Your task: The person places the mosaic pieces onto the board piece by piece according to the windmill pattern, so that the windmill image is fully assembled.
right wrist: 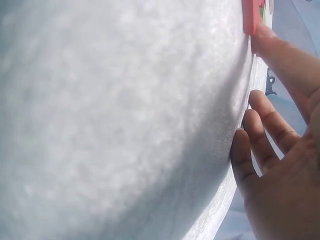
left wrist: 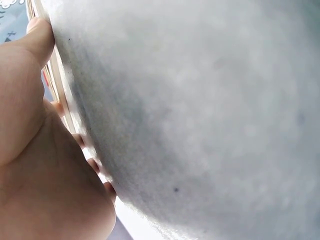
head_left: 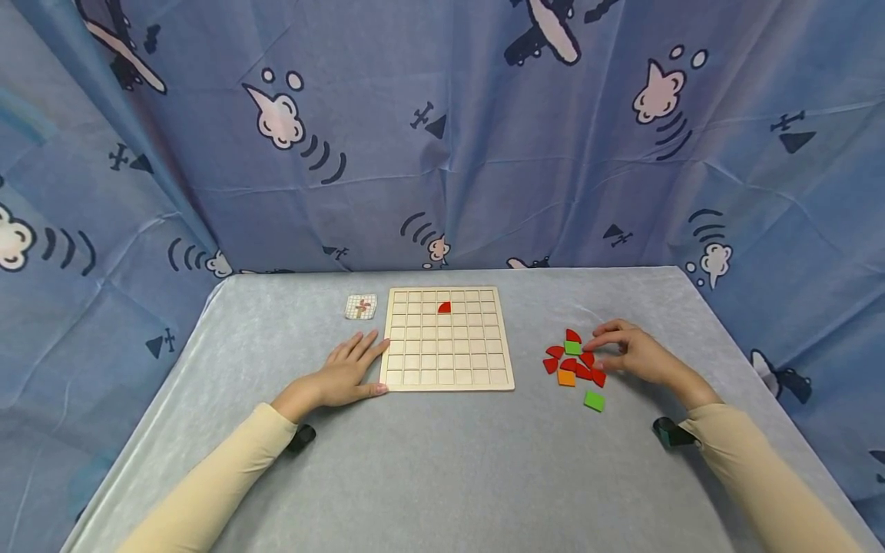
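My left hand (head_left: 342, 372) lies flat with fingers spread, its thumb and index fingertip at the left edge of a wooden grid board (head_left: 446, 353). One red quarter-circle tile (head_left: 445, 307) sits in a cell near the board's top. Off to the right, my right hand (head_left: 632, 355) reaches over a loose group of tiles, thumb and fingers apart. In the right wrist view the thumb tip touches or nearly touches a red tile (right wrist: 251, 17). Several red quarter-circle tiles (head_left: 573, 336) lie there with a green square tile (head_left: 572, 348) and an orange square tile (head_left: 566, 379).
A small pattern card (head_left: 361, 307) rests left of the board. Another green square tile (head_left: 594, 400) lies apart, nearer the front. Everything stands on a grey-covered table (head_left: 449, 468). A blue printed curtain (head_left: 373, 215) hangs behind and at both sides.
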`<state>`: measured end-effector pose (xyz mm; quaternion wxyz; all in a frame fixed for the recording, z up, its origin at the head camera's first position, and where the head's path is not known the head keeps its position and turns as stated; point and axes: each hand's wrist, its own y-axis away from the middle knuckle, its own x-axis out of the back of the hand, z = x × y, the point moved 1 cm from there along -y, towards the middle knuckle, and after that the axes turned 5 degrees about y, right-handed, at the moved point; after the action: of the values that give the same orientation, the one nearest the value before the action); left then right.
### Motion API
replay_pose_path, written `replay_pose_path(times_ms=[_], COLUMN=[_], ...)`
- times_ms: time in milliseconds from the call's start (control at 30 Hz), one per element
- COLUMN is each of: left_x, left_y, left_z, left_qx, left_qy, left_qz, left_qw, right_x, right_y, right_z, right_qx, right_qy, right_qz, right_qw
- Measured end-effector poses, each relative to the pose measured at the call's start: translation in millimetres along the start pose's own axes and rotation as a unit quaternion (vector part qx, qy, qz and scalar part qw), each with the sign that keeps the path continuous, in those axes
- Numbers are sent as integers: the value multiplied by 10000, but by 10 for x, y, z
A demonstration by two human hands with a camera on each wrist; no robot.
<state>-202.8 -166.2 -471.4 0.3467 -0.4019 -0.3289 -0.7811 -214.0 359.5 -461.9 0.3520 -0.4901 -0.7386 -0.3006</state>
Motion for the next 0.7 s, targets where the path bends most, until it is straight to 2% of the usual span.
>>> replay_pose_path(times_ms=[433, 700], left_x=[-3, 10], left_y=[7, 1], left_z=[6, 18], left_qx=[9, -31], left_qy=[10, 17], left_qz=[20, 30], left_qw=[10000, 10000], right_x=[-10, -25], right_y=[10, -18], right_z=[-52, -46], right_qx=[69, -64], right_qy=[138, 375], right_qz=[148, 247], right_qw=[9998, 9990])
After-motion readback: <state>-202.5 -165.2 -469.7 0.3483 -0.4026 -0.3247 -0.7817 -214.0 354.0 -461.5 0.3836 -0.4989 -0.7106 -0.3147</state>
